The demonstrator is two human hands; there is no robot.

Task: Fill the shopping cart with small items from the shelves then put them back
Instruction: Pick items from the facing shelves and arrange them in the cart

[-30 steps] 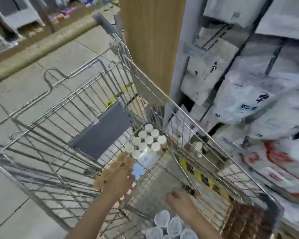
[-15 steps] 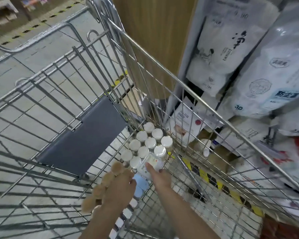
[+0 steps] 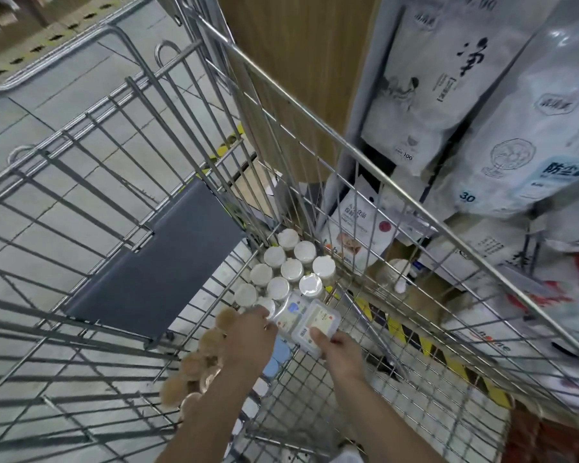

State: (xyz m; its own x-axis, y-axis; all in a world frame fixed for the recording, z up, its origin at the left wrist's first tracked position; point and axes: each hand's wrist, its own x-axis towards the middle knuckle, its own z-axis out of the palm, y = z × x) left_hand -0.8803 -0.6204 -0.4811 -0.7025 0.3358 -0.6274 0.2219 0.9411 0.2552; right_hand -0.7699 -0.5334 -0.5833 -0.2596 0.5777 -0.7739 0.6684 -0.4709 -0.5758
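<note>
Both my hands reach down into the wire shopping cart point(image 3: 321, 135). My right hand point(image 3: 340, 354) pinches a clear plastic box with a white label point(image 3: 316, 325), thumb on its near edge. A second clear labelled box point(image 3: 290, 312) lies just to its left; my left hand point(image 3: 251, 339) holds that one with its fingertips at its left edge. Beyond the boxes, several white-lidded jars point(image 3: 291, 269) stand packed in the cart's far corner. Several brown-lidded jars point(image 3: 198, 362) stand in a row left of my left forearm. Pale blue lids point(image 3: 279, 351) show under my left wrist.
A grey plastic flap point(image 3: 154, 262) hangs on the cart's far wall. To the right are shelves with white bagged goods point(image 3: 515, 155) and small packets point(image 3: 358, 228) low down. Yellow-black hazard tape point(image 3: 425, 342) runs along the shelf base. A wooden panel point(image 3: 298, 61) stands behind the cart.
My right hand came forward from the cart's near end and took hold of a clear box. My left hand shifted onto the neighbouring box. The view moved closer and lower into the cart.
</note>
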